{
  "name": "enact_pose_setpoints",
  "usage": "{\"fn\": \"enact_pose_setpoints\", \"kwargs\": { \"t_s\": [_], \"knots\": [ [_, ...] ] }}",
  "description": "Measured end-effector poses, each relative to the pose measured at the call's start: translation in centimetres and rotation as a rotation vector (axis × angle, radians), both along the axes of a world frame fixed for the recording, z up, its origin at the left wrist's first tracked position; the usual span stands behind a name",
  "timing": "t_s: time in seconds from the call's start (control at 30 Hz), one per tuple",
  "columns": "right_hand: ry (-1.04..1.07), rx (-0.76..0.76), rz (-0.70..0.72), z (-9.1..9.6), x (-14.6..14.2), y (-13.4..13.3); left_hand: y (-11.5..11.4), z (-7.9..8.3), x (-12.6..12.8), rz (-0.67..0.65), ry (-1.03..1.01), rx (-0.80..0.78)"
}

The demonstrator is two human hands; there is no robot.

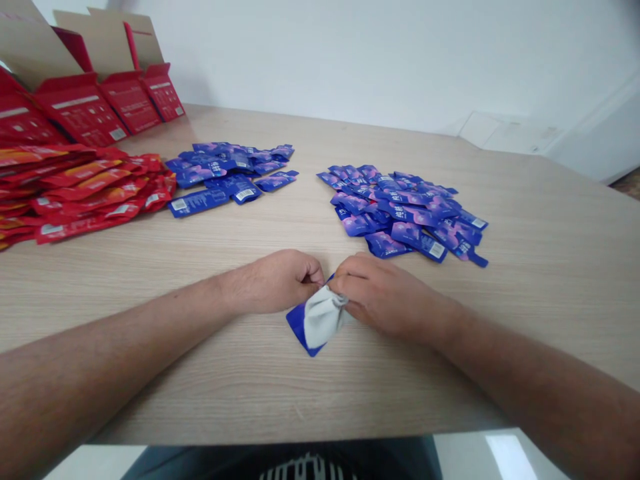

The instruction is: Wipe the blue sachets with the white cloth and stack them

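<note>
Head view: near the middle of the table's (320, 400) near edge, the left hand (280, 280) and right hand (385, 293) meet over one blue sachet (313, 327). Both hands are curled shut, and thumb and forefinger of each pinch the sachet's upper end. Its lower corner rests on the wood and its pale grey face is turned up.

Working that upper end goes best, I judge, with the two pinches close together, the wrists low and the body of the sachet left lying on the table. It should also stay well apart from the heaps so it does not get mixed in.

Toward the far right lies a heap of blue sachets (405, 213), and a second blue heap (230, 173) lies toward the far left. Red sachets (85, 190) are stacked along the left edge, with open red cartons (80, 113) at the far left corner.

The blue packs carry white characters and barcode patches (too small to read). The cartons show white lines of print, also illegible, and no brand can be made out.
</note>
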State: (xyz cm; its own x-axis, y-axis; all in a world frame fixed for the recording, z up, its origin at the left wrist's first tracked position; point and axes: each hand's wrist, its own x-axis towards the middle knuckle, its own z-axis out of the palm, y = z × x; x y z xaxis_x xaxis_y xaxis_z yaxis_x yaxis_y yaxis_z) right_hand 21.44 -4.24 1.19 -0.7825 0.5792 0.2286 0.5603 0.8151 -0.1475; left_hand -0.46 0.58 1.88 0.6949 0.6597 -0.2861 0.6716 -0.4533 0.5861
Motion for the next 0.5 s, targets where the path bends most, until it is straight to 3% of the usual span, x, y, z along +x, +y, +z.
{"fn": "enact_pose_setpoints", "kwargs": {
  "t_s": [0.13, 0.33, 0.5],
  "knots": [
    [-0.053, -0.003, 0.124, 0.21, -0.37, -0.38, -0.03, 0.03, -0.01, -0.008, 0.011, 0.000],
    [0.012, -0.036, -0.004, 0.00, 0.09, 0.09, -0.04, -0.15, -0.03, 0.006, 0.005, 0.007],
    [-0.056, -0.032, 0.130, 0.17, -0.37, -0.40, 0.12, -0.43, -0.16, -0.021, 0.000, 0.011]
  ]
}}
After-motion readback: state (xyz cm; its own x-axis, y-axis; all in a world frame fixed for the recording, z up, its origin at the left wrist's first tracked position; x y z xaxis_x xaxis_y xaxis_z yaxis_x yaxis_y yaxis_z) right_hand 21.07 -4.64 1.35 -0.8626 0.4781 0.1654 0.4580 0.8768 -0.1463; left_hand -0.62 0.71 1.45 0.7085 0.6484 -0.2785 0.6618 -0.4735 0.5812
